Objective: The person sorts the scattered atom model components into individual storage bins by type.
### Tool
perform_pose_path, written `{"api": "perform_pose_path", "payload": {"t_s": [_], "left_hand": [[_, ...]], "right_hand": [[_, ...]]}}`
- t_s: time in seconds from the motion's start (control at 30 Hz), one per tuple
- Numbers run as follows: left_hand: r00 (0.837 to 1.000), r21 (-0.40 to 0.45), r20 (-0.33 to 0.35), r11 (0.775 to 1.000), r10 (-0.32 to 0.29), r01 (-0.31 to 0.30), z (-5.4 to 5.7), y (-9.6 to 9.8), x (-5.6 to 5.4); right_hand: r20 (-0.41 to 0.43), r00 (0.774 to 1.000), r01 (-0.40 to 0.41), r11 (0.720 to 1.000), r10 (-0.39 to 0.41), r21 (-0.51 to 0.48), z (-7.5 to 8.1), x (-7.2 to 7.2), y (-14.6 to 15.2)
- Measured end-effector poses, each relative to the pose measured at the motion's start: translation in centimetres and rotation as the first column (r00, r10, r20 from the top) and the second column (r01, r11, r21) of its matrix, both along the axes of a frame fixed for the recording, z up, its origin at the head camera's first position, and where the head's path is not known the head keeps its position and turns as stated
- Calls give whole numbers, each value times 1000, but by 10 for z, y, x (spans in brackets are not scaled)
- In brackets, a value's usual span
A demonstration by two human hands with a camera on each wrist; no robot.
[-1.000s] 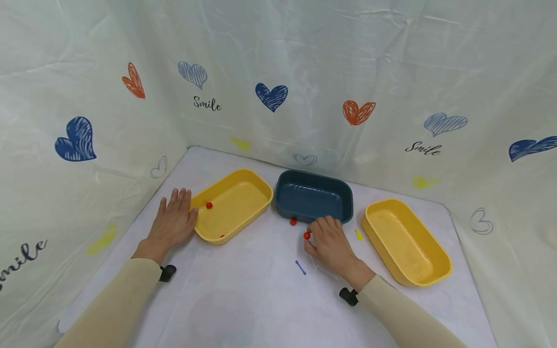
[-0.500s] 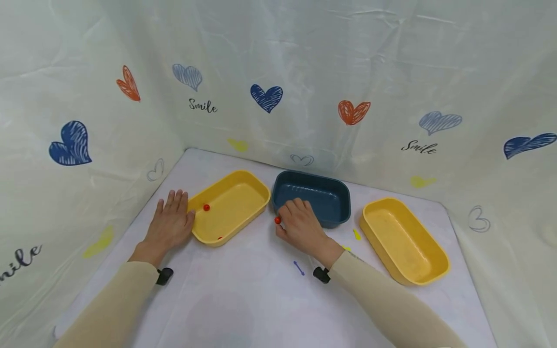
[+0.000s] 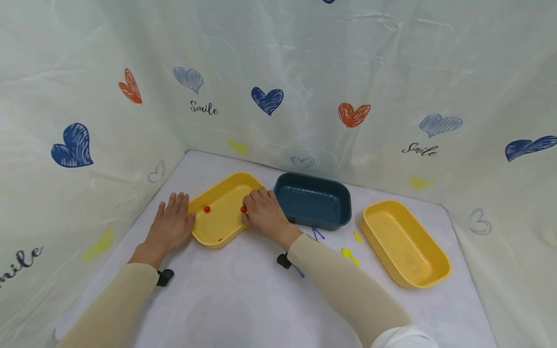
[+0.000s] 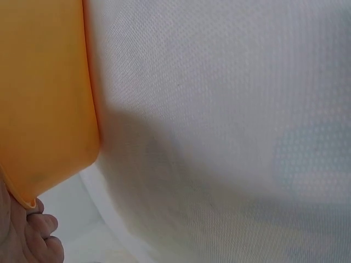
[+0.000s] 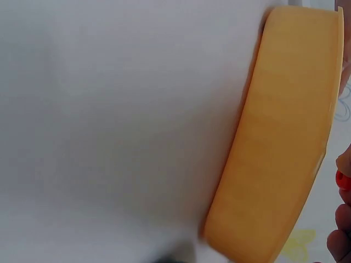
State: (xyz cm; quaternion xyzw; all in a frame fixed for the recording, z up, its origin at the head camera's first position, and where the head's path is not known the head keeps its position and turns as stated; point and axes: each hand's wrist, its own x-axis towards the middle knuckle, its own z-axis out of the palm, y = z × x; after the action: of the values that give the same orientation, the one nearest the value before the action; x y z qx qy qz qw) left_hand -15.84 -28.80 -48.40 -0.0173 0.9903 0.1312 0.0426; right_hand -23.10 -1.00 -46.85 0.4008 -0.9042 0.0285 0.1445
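My right hand [image 3: 267, 215] pinches a small red bead [image 3: 243, 209] between thumb and fingertips, over the right side of the left yellow tray [image 3: 232, 186]. At the right edge of the right wrist view, the red bead [image 5: 343, 179] shows a hole and sits beyond the tray's rim. Inside that tray lies another red bead [image 3: 207, 209], and a sliver of red [image 3: 220, 240] peeks over its near wall. With fingers extended, my left hand [image 3: 171, 224] rests against the tray's left side, its thumb at the rim. Its fingertips [image 4: 44, 227] appear beside the tray corner in the left wrist view.
A dark blue tray [image 3: 313, 224] stands behind my right wrist, and a second yellow tray [image 3: 404, 241] is at the right. Thin purple pieces [image 3: 319, 233] and yellow pieces [image 3: 349, 256] lie on the white table near my right sleeve. A printed curtain [image 3: 304, 63] encloses the back.
My right hand has carried the pinched red bead leftward, from in front of the blue tray to over the left yellow tray. My left hand has stayed at the tray's side.
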Motion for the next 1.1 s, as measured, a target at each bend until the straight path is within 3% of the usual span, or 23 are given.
{"api": "perform_pose_path", "payload": {"t_s": [0.27, 0.47, 0.83, 1.1], "left_hand": [[1000, 12, 8, 1000, -4, 4, -2, 1, -1], [1000, 9, 16, 1000, 11, -12, -3, 4, 0], [1000, 3, 16, 1000, 16, -16, -2, 3, 1], [1000, 7, 20, 1000, 20, -20, 0, 1, 1]], "right_hand": [[-11, 1000, 18, 998, -17, 64, -5, 1, -27], [37, 999, 27, 997, -30, 77, -9, 4, -36], [60, 997, 47, 997, -51, 62, -13, 4, -41], [136, 989, 48, 998, -51, 28, -13, 5, -43]]}}
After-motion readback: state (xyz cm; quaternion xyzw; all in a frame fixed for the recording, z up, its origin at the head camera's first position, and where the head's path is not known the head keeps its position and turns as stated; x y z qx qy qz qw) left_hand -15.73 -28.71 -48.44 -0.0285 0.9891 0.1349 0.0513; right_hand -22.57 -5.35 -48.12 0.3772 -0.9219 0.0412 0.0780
